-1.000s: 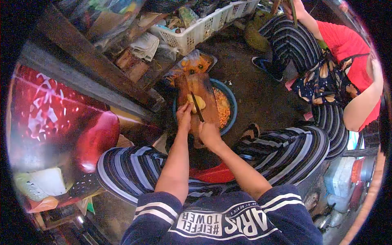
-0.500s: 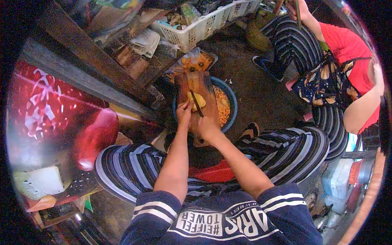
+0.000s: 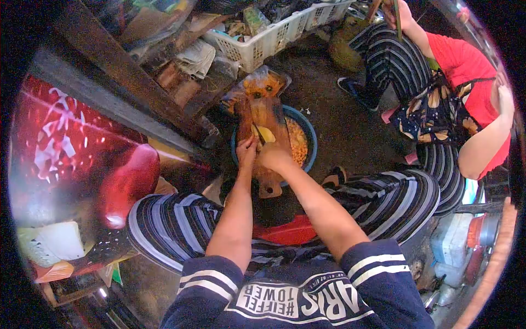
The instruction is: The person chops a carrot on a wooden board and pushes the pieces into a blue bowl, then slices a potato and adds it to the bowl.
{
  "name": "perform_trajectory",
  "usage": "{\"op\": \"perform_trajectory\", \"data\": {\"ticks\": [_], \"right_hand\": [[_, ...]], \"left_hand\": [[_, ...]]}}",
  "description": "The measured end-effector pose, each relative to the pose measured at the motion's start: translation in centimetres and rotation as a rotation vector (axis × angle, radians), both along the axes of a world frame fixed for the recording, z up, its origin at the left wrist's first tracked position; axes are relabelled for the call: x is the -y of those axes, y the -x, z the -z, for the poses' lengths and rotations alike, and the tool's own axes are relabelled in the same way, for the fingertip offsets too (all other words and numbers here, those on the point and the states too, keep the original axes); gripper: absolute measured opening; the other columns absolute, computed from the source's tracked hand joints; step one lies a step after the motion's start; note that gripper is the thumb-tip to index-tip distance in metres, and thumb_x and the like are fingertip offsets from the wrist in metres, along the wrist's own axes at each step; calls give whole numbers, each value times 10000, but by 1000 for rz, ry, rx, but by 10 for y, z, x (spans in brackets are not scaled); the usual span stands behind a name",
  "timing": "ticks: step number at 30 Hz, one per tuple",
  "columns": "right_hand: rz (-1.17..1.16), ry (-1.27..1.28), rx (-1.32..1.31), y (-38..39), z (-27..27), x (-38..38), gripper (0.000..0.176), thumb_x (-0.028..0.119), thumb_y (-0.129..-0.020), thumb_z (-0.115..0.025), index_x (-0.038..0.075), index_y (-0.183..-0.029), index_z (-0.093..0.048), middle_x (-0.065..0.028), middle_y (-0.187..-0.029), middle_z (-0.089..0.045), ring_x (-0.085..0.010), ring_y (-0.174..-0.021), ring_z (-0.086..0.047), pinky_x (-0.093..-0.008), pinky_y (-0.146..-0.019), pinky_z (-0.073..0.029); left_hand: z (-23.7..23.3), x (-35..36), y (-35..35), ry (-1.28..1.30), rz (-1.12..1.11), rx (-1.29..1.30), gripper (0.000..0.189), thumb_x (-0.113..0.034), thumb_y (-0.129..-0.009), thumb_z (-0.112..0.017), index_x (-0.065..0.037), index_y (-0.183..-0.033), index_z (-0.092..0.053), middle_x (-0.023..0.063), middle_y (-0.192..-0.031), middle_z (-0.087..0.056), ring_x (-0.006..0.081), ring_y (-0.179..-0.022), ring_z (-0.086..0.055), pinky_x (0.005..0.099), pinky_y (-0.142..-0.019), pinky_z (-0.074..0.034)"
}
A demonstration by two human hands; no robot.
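Note:
A wooden chopping board (image 3: 280,130) lies across a blue tub (image 3: 313,148) that holds small orange-yellow diced pieces (image 3: 298,143). On the board is a pale yellow piece of fruit or vegetable (image 3: 267,134); its exact kind I cannot make out. My left hand (image 3: 247,152) is closed, its fingertips pinching at the near left edge of that piece. My right hand (image 3: 274,157) is wrapped round a knife (image 3: 259,133), whose dark narrow blade crosses the left side of the yellow piece. The knife's handle is hidden in my fist.
Beyond the board sits a tray with orange chunks (image 3: 262,85). A white plastic crate (image 3: 268,45) full of odds and ends stands farther back. Wooden beams (image 3: 129,71) and a red shiny surface (image 3: 82,148) flank the left. Another person in a red top (image 3: 463,55) sits at right.
My right hand has shifted slightly up and left with the knife, covering more of its blade. My left hand stays nearly in place beside the yellow piece.

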State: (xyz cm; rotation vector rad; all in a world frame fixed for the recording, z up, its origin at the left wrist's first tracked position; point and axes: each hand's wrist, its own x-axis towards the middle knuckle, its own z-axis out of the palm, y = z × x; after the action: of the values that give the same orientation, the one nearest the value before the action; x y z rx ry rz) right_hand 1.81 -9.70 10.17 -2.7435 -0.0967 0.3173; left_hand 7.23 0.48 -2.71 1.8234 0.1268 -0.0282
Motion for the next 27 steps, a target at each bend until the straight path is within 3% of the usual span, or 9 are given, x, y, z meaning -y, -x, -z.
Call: {"op": "perform_trajectory", "data": {"ticks": [2,8,11,12,14,17,21,23,27], "right_hand": [[-86,39,-279,-8,-28,4,234,126,-703,-502,-59,-774,-627,-225,-782,-613,-330,-771,-614,-417,-672,-479],[188,-56,-77,11,-30,-8,221,134,-735,-487,-21,-781,-638,-228,-759,-611,-323,-759,-618,-426,-661,-480],[-63,13,45,4,75,-14,240,154,-793,-458,-4,-806,-638,-217,-727,-612,-328,-743,-617,-432,-646,-482],[-62,12,45,10,67,-18,240,154,-793,-458,-4,-806,-638,-217,-727,-612,-328,-743,-617,-432,-646,-482],[400,-183,15,23,41,-30,286,182,-844,-422,-11,-825,-632,-212,-724,-612,-342,-726,-613,-443,-648,-481],[629,-377,7,21,77,-40,321,219,-863,-415,-14,-816,-631,-221,-764,-611,-350,-726,-610,-445,-640,-483],[562,-390,20,25,133,-38,311,216,-860,-425,-19,-820,-624,-231,-808,-607,-363,-748,-606,-433,-639,-489],[388,-151,274,34,149,-41,327,222,-865,-413,-33,-828,-614,-242,-803,-602,-381,-750,-600,-428,-633,-492],[429,-227,-29,82,40,-29,345,234,-865,-402,-44,-839,-605,-241,-786,-601,-395,-754,-594,-439,-643,-491]], "left_hand": [[1,0,1,-34,1,18,340,-275,-735,-675,-18,-955,-639,126,-942,-577,213,-912,-537,282,-806,-405],[-27,0,7,-35,17,12,315,-252,-743,-667,-14,-947,-641,99,-894,-568,196,-857,-540,272,-776,-412],[-34,-2,9,-36,32,4,311,-243,-753,-656,-8,-957,-636,92,-906,-566,192,-865,-537,271,-781,-409],[-35,-1,8,-18,36,12,311,-239,-758,-651,-5,-962,-633,90,-910,-566,192,-869,-535,270,-783,-408],[-34,0,7,30,31,-11,321,-237,-760,-649,1,-975,-627,87,-929,-563,187,-882,-532,267,-791,-404],[-31,-2,9,171,18,-85,333,-227,-770,-640,12,-1000,-614,81,-965,-557,176,-910,-525,262,-808,-398],[-20,-2,7,478,38,-159,339,-205,-798,-603,-1,-1068,-579,73,-1050,-586,144,-956,-522,271,-860,-387],[-24,2,8,450,13,-151,343,-194,-802,-597,9,-1077,-569,73,-1050,-587,144,-953,-524,269,-866,-383],[-26,0,8,362,41,-154,355,-184,-809,-590,7,-1106,-550,78,-1065,-560,152,-979,-509,266,-871,-376]]}}
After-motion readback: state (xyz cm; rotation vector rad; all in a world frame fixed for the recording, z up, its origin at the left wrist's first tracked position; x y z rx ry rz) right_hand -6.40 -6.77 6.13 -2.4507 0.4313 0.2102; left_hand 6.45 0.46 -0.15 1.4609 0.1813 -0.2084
